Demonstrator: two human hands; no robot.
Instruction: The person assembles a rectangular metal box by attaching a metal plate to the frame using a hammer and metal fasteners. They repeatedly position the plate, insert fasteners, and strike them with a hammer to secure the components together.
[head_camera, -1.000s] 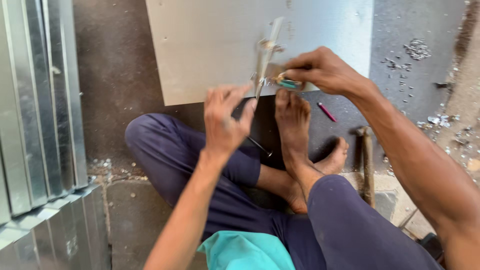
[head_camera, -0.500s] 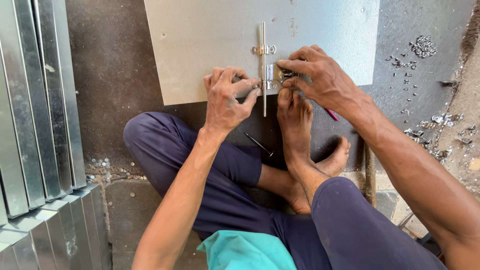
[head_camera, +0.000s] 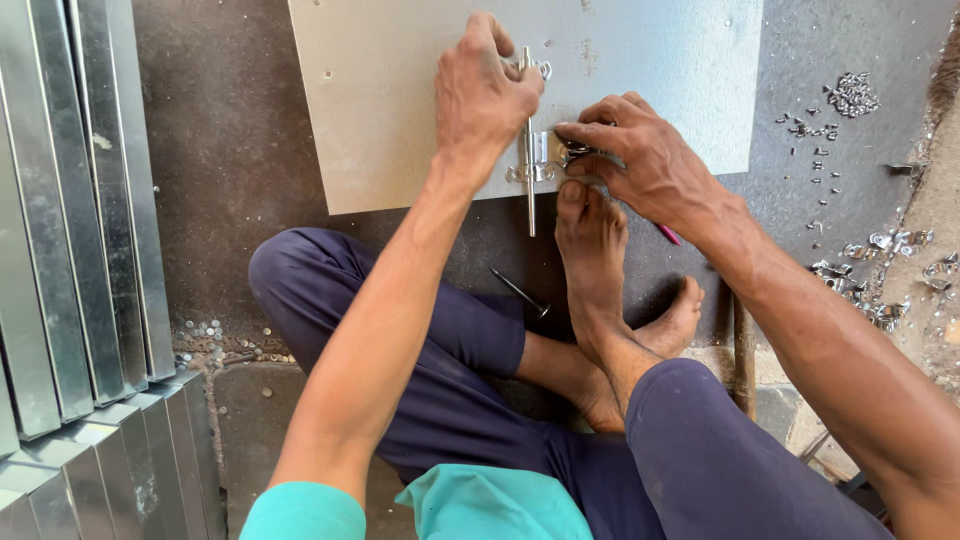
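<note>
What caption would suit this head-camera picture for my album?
Seated on the floor, left hand and right hand hold a metal latch against a sheet-metal panel, one foot at its edge.

This was a sheet-metal workshop where the work was done seated on a bare concrete floor (head_camera: 230, 150). Folded galvanised panels (head_camera: 70, 220) stood stacked at one side, a flat metal sheet (head_camera: 400, 100) lay on the floor, and small metal fittings (head_camera: 880, 250) and loose rivets (head_camera: 215, 335) were scattered around.

Left hand (head_camera: 482, 85) knuckles-up, fingers curled; right hand (head_camera: 630, 160) beside it, fingertips pinched; both forearms outstretched
</note>
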